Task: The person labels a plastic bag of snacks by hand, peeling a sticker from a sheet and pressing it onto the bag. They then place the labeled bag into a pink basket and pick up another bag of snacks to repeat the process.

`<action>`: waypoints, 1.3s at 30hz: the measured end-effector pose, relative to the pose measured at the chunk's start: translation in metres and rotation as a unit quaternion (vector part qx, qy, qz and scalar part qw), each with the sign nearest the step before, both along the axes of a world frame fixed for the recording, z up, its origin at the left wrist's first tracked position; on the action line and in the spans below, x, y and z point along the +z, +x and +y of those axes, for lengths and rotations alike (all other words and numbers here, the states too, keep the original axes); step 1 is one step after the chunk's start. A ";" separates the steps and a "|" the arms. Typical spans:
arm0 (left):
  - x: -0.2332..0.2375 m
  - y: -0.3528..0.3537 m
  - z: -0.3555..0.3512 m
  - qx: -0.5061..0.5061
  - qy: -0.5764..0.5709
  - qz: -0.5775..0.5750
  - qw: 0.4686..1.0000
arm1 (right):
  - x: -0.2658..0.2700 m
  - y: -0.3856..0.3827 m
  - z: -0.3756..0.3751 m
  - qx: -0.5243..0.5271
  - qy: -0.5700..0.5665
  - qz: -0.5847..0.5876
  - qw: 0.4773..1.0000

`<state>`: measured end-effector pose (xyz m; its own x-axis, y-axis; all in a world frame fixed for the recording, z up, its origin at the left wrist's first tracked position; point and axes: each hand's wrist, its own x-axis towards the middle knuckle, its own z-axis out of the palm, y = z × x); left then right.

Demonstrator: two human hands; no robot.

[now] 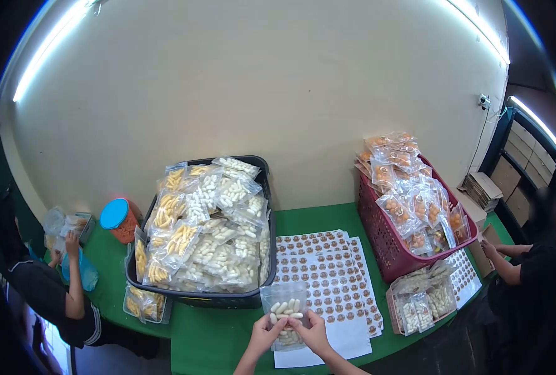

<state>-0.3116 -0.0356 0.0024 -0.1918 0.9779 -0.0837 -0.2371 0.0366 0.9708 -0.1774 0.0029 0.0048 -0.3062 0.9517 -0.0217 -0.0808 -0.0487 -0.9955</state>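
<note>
A clear plastic bag [285, 292] of white, finger-shaped pieces is held upright above the front edge of the green table. My left hand [265, 335] grips it from the left. My right hand [313, 335] grips it from the right, and both thumbs meet on its front over the pieces. Just behind and to the right lie overlapping white sheets [329, 265] with rows of round brown stickers. A large black tub [268, 187] to the left is heaped with similar bags, some with white pieces and some with yellow ones.
At right, a maroon basket [378, 240] holds bags of orange pieces. A smaller pink basket [395, 315] of white-piece bags stands before it. A blue-lidded jar [116, 215] is left of the tub. People work at left [46, 287] and right [528, 269].
</note>
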 end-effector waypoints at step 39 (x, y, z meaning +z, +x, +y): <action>-0.030 -0.047 -0.056 0.100 0.028 0.036 0.994 | -0.005 -0.056 -0.046 0.058 -0.063 0.072 0.994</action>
<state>-0.3584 -0.0912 -0.0280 -0.3864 0.9223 -0.0086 -0.1637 -0.0595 0.9847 -0.2333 -0.0427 -0.0005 -0.4224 0.9023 -0.0859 -0.2095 -0.1894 -0.9593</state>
